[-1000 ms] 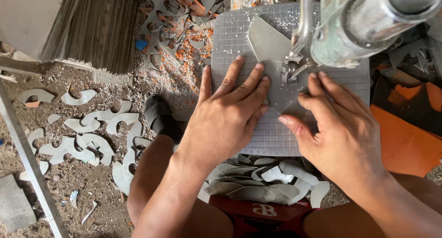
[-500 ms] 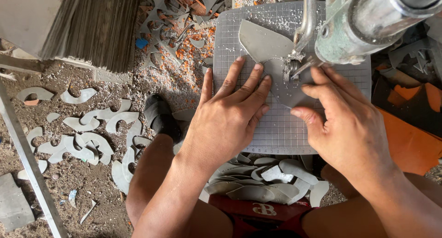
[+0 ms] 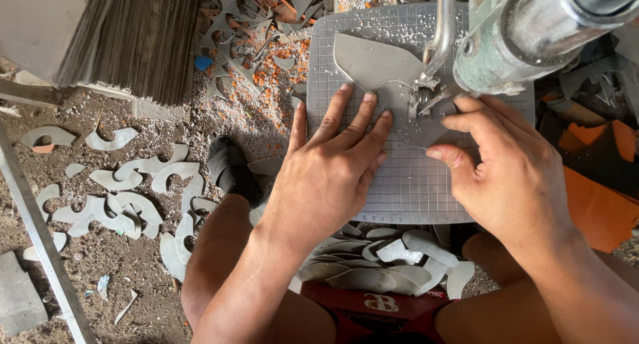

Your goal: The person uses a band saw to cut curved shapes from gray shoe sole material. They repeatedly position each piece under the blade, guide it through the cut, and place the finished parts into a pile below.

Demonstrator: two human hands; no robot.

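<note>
A flat grey sheet piece [image 3: 373, 67] lies on a gridded grey saw table [image 3: 406, 177], its curved cut edge meeting the saw's blade guide [image 3: 426, 94]. My left hand [image 3: 333, 171] presses flat on the piece with fingers spread, fingertips just left of the blade. My right hand [image 3: 512, 164] presses on the piece's right part, fingers bent under the big metal saw arm [image 3: 532, 31]. Part of the sheet is hidden beneath both hands.
Cut grey curved shapes [image 3: 120, 197] litter the dusty ground at left. More cut pieces [image 3: 379, 257] are piled in my lap. A stack of sheets [image 3: 126, 37] stands upper left. Offcuts [image 3: 259, 17] and orange scraps [image 3: 599, 204] surround the table. A black shoe [image 3: 229, 167] shows below.
The grey piece has turned and slid left and away across the table under the blade. Both hands have shifted forward with it, the right one closer to the blade guide.
</note>
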